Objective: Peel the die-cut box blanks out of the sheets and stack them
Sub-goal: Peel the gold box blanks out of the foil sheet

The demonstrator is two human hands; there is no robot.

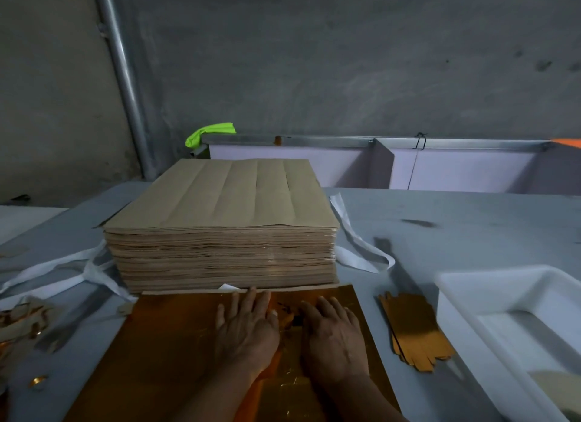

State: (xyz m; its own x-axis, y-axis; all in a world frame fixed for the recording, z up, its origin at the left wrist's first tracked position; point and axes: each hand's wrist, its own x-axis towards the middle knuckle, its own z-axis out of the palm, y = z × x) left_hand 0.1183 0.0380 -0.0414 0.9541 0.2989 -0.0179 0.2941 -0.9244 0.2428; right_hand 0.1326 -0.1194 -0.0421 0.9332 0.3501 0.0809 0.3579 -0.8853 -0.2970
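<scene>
Now, hands: left hand [248,327] and right hand [333,333] lie flat, fingers straight, side by side on the gold sheet [157,343], likely pinning it while a blank breaks loose.
Sheet: shiny face up, near on the table [471,217], its far edge at the foot of the brown pile [220,226].
Peeled blanks [415,327]: stacked right, beside the white tub [456,302]; long axis near-far, tabs pointing near.

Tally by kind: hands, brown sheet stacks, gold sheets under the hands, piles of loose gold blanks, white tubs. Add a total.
Hands: 2 (left hand, right hand)
Brown sheet stack: 1
Gold sheet: 1
Pile of gold blanks: 1
White tub: 1
Total: 6
</scene>
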